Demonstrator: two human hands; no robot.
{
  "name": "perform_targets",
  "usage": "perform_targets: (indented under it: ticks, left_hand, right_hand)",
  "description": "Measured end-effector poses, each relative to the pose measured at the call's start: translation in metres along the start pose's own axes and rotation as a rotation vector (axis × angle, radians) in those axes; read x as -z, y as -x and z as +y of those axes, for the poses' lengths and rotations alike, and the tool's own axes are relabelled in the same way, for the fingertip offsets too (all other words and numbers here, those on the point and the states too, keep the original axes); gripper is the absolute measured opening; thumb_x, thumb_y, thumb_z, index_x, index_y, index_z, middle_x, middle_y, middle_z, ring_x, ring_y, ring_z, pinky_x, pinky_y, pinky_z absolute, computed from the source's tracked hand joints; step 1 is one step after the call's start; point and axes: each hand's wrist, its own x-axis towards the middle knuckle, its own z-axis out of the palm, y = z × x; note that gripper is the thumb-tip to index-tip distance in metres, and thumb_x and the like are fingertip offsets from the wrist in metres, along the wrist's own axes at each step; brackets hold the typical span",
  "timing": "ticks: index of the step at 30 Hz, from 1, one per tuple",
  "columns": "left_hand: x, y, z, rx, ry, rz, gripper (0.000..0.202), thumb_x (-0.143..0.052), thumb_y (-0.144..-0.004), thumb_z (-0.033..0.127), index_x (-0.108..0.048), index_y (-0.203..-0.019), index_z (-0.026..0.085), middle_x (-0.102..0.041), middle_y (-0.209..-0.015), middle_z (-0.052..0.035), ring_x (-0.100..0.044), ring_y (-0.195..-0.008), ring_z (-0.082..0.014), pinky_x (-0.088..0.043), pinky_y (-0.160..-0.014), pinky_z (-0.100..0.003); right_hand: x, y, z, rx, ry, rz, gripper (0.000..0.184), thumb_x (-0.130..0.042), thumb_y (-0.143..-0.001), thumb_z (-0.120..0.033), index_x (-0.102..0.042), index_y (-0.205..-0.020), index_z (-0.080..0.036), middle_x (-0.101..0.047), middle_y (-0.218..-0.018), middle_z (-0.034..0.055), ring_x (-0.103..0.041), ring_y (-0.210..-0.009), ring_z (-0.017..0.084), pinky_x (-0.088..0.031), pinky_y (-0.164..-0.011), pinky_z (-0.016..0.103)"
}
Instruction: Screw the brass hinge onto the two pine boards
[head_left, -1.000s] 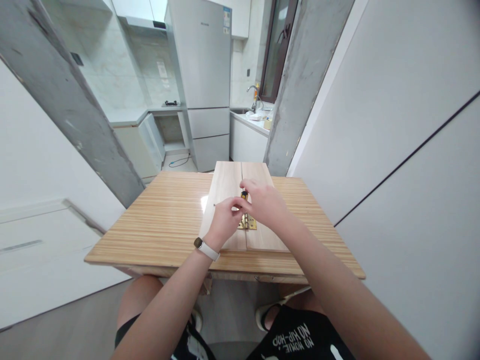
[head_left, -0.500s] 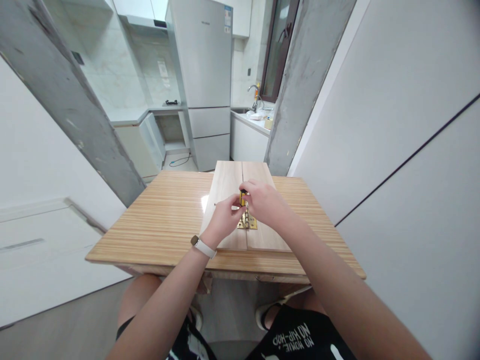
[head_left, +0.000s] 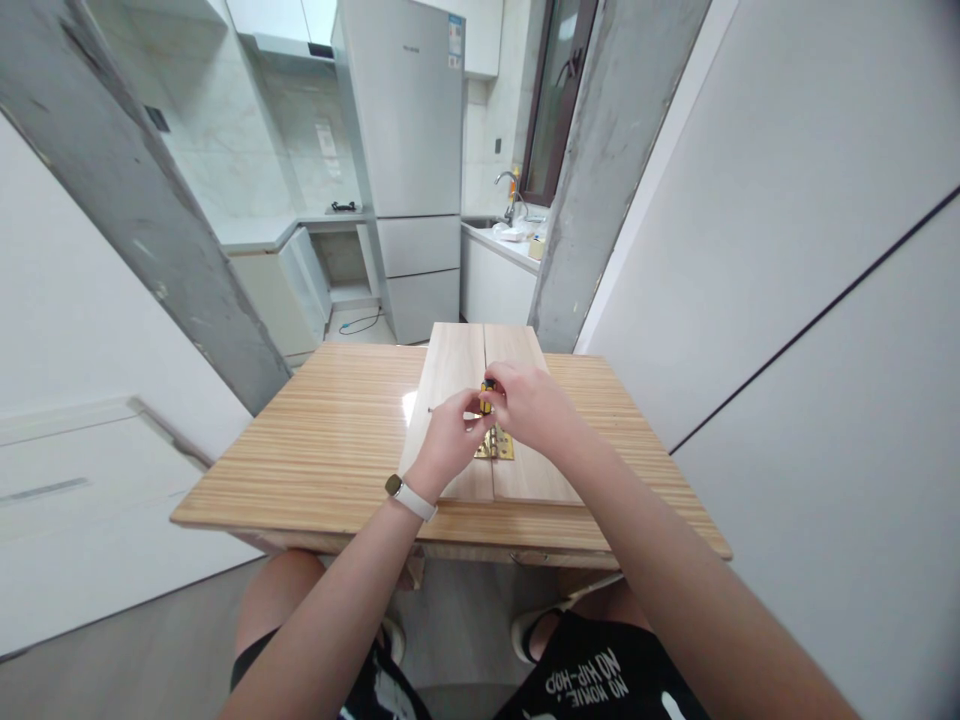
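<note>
Two pale wooden boards, a left board (head_left: pixel 455 365) and a right board (head_left: pixel 536 470), lie side by side with a narrow seam between them. A brass hinge (head_left: pixel 495 446) spans that seam, its far part hidden under my fingers. Over the hinge stands a short yellow-and-black screwdriver (head_left: pixel 487 398), roughly upright. My right hand (head_left: pixel 531 402) is closed around its handle from the right. From the left, my left hand (head_left: pixel 448 436) pinches low on the screwdriver; its tip and any screw under it are hidden. A small screw (head_left: pixel 430 410) shows on the left board.
The boards rest on a striped wooden table (head_left: pixel 322 440), whose front edge is close to my legs. Beyond it stand a grey fridge (head_left: pixel 409 130) and a sink counter (head_left: pixel 499 270). A white panel (head_left: pixel 787 250) rises along the right side.
My right-hand fingers have shifted slightly on the screwdriver handle, which looks a little turned. My left wrist has rolled slightly. The boards and hinge stay in place.
</note>
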Motion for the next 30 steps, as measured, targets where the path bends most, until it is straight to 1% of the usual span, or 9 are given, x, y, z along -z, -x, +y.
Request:
perform_targets:
  ticks: [4,7,11,15,18,21,25,28,30]
  left_hand:
    - [0.000,-0.002,0.001,-0.012,-0.038,0.057,0.013,-0.068,-0.083,0.013,-0.068,-0.095,0.018,-0.072,-0.092,-0.0044,-0.068,-0.085,-0.0158,-0.058,-0.071,-0.025]
    - [0.000,-0.003,0.003,-0.020,-0.041,0.057,0.011,-0.069,-0.082,0.012,-0.068,-0.092,0.017,-0.072,-0.091,-0.0038,-0.068,-0.084,-0.0152,-0.058,-0.071,-0.024]
    - [-0.001,-0.003,0.003,-0.015,-0.035,0.041,0.008,-0.068,-0.083,0.014,-0.068,-0.091,0.017,-0.073,-0.092,-0.0040,-0.069,-0.084,-0.0153,-0.057,-0.070,-0.024]
    - [-0.002,-0.002,-0.001,0.005,-0.067,0.045,0.006,-0.070,-0.084,0.016,-0.067,-0.089,0.018,-0.074,-0.090,-0.0043,-0.070,-0.081,-0.0159,-0.057,-0.067,-0.024]
    - [-0.003,-0.002,-0.002,0.002,-0.076,0.054,0.008,-0.070,-0.085,0.017,-0.067,-0.092,0.019,-0.075,-0.090,-0.0041,-0.070,-0.078,-0.0158,-0.056,-0.065,-0.024]
    - [-0.003,-0.002,-0.002,-0.010,-0.081,0.071,0.010,-0.070,-0.085,0.017,-0.068,-0.095,0.019,-0.075,-0.089,-0.0031,-0.070,-0.078,-0.0155,-0.055,-0.067,-0.024]
    - [-0.003,-0.002,-0.004,-0.027,-0.096,0.098,0.004,-0.068,-0.087,0.015,-0.068,-0.089,0.018,-0.073,-0.084,-0.0025,-0.069,-0.076,-0.0145,-0.053,-0.068,-0.024]
    - [-0.002,-0.002,-0.007,-0.023,-0.057,0.091,0.004,-0.067,-0.086,0.014,-0.068,-0.088,0.017,-0.074,-0.087,-0.0040,-0.068,-0.078,-0.0146,-0.054,-0.067,-0.023]
    - [0.000,-0.003,-0.009,-0.030,-0.032,0.054,0.006,-0.066,-0.087,0.013,-0.069,-0.090,0.018,-0.075,-0.092,-0.0047,-0.069,-0.083,-0.0156,-0.054,-0.068,-0.023]
  right_hand:
    - [-0.001,0.000,-0.001,-0.016,0.050,0.023,0.014,-0.058,-0.099,-0.030,-0.061,-0.090,-0.019,-0.071,-0.091,0.0081,-0.063,-0.083,0.021,-0.038,-0.072,0.030]
    - [-0.003,-0.002,0.000,-0.026,0.100,0.034,0.021,-0.057,-0.099,-0.037,-0.061,-0.088,-0.020,-0.070,-0.088,0.0072,-0.061,-0.079,0.020,-0.035,-0.069,0.031]
    - [-0.006,-0.003,0.000,-0.038,0.159,0.047,0.026,-0.055,-0.100,-0.041,-0.062,-0.085,-0.020,-0.071,-0.087,0.0056,-0.061,-0.079,0.020,-0.030,-0.066,0.031]
    - [-0.009,-0.005,-0.001,-0.052,0.188,0.067,0.030,-0.056,-0.100,-0.045,-0.064,-0.084,-0.021,-0.072,-0.088,0.0050,-0.063,-0.078,0.019,-0.028,-0.064,0.032]
    - [-0.012,-0.007,-0.003,-0.091,0.200,0.071,0.033,-0.055,-0.100,-0.048,-0.066,-0.086,-0.021,-0.074,-0.088,0.0052,-0.063,-0.078,0.019,-0.027,-0.063,0.033]
    - [-0.014,-0.008,-0.005,-0.145,0.215,0.063,0.035,-0.054,-0.100,-0.050,-0.067,-0.086,-0.021,-0.074,-0.088,0.0061,-0.065,-0.078,0.020,-0.028,-0.063,0.033]
    - [-0.014,-0.007,-0.007,-0.179,0.212,0.052,0.037,-0.052,-0.101,-0.051,-0.067,-0.088,-0.020,-0.075,-0.090,0.0084,-0.066,-0.080,0.022,-0.032,-0.064,0.032]
    - [-0.011,-0.005,-0.005,-0.155,0.157,0.048,0.036,-0.056,-0.099,-0.053,-0.067,-0.092,-0.020,-0.074,-0.093,0.0094,-0.066,-0.083,0.023,-0.036,-0.067,0.032]
    - [-0.009,-0.004,-0.001,-0.100,0.070,0.046,0.029,-0.062,-0.098,-0.048,-0.066,-0.102,-0.019,-0.074,-0.100,0.0093,-0.067,-0.086,0.022,-0.040,-0.070,0.031]
